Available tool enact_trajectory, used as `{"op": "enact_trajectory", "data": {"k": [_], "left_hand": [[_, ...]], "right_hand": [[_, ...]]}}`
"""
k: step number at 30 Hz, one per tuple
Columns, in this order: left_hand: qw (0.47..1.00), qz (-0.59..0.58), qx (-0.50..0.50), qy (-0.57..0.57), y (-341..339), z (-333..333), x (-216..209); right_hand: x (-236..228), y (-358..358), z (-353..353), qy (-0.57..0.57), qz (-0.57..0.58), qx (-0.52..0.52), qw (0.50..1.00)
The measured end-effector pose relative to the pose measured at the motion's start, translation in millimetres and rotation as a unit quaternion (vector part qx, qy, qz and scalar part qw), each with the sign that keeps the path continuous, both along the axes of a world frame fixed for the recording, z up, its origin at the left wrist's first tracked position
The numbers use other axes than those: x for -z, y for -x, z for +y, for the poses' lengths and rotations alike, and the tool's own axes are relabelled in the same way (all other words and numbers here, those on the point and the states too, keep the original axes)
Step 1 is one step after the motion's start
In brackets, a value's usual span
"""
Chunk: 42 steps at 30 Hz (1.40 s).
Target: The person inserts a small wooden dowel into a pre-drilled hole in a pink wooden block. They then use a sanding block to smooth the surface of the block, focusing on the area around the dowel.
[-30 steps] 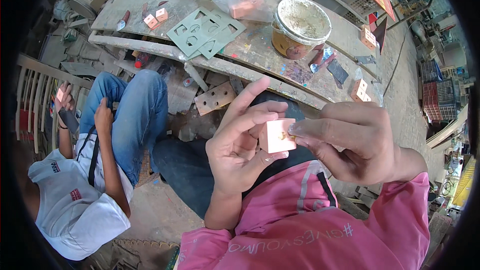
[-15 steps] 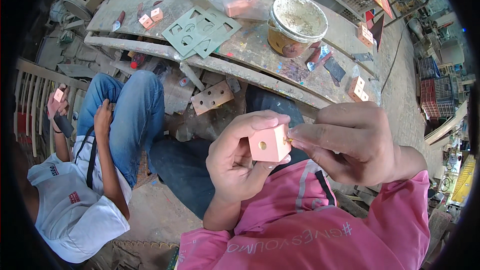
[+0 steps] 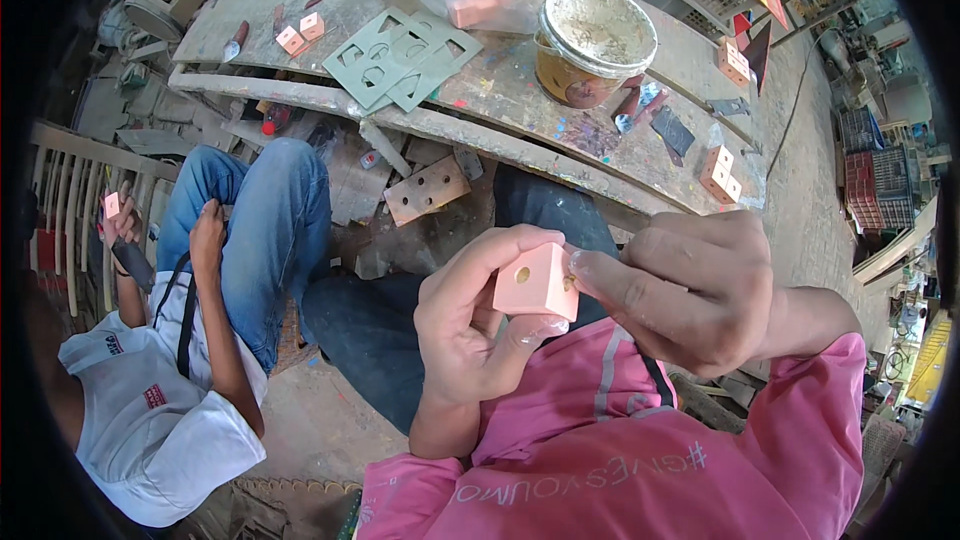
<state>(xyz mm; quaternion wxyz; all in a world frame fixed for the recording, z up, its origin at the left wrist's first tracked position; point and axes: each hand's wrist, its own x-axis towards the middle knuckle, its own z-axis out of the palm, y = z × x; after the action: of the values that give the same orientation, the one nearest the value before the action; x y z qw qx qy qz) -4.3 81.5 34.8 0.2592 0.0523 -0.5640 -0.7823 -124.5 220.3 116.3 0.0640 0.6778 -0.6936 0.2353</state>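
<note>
My left grip [image 3: 465, 310] clasps the pink block [image 3: 530, 298] firmly; my right grip [image 3: 690, 290] is at its right-hand hole [image 3: 569, 283], but I can't tell whether it pinches anything. Best keep the left steady, the right light and square. Against a second ago, the block is turned, showing another hole [image 3: 522, 276] nearer my left grip.

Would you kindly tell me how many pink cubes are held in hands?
2: one cube in the left hand, a second cube in the co-worker's hand at far left; others may be hidden.
</note>
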Motion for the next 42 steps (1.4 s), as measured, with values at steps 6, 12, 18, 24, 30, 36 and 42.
{"op": "enact_trajectory", "data": {"k": [6, 12, 18, 24, 30, 36, 42], "left_hand": [[0.996, 0.083, 0.029, -0.003, 3.0, -2.6, 9.0], [0.997, 0.078, 0.022, 0.0, 2.7, 0.3, 8.0], [0.989, 0.118, -0.035, 0.077, 10.8, 7.7, 18.8], [0.976, 0.122, -0.086, 0.161, 13.7, 10.8, 17.7], [0.963, 0.161, -0.092, 0.194, 20.1, 9.2, 19.4], [0.979, 0.162, -0.075, 0.101, 19.2, 11.3, 18.8], [0.965, 0.176, -0.086, 0.175, 18.2, 3.6, 20.9]], "right_hand": [[-5.3, 5.8, -3.0, -0.015, -0.042, -0.003, 0.999], [-11.4, 2.8, -2.4, -0.053, -0.026, 0.012, 0.998], [-16.1, 1.1, -2.0, -0.12, -0.025, 0.028, 0.992], [-22.5, 2.0, 1.3, -0.174, -0.088, 0.043, 0.98], [-14.4, 12.7, 2.4, -0.103, -0.342, 0.009, 0.934], [-6.9, 8.3, 2.3, -0.084, -0.391, 0.036, 0.916], [-9.8, 7.5, 0.5, -0.102, -0.387, 0.032, 0.916]]}}
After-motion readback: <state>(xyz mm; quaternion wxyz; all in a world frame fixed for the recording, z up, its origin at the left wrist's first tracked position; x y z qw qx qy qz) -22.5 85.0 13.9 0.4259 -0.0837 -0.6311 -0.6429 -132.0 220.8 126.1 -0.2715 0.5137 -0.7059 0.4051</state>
